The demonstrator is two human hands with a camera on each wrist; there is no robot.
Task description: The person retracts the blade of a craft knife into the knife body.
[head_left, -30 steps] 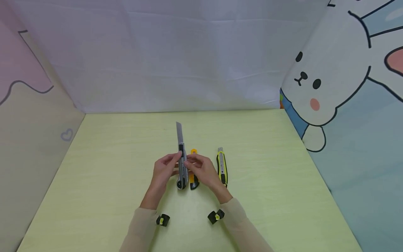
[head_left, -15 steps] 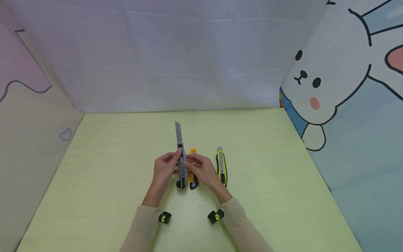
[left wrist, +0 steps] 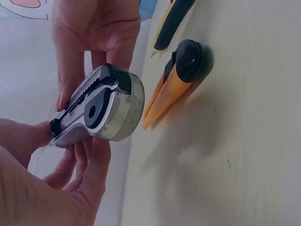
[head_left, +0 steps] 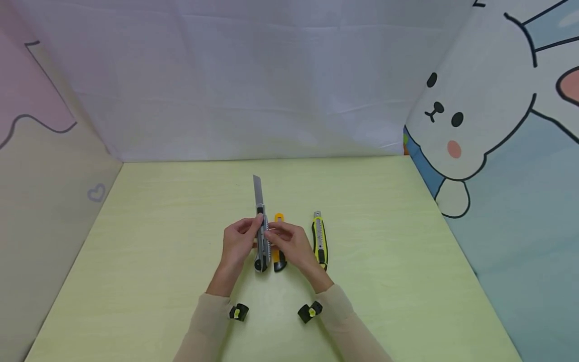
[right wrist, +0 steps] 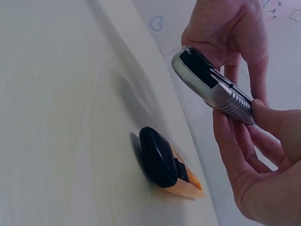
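Both hands hold a silver and black utility knife above the table, its long blade out and pointing away. The left hand grips it from the left, thumb on the black slider near the front; in the left wrist view that thumb presses the slider. From the right, the right hand pinches the ribbed side of the body between thumb and fingers. Beneath the right hand an orange utility knife with a black end lies on the table, partly hidden by the fingers in the head view.
A yellow-green and black utility knife lies to the right of the right hand. The pale yellow table meets a white cloth backdrop at the back. Printed side panels stand left and right. Black cameras sit at the wrists.
The left wrist has shifted very slightly to the right. The knife and both hands' grip on it look the same, with the blade equally far out.
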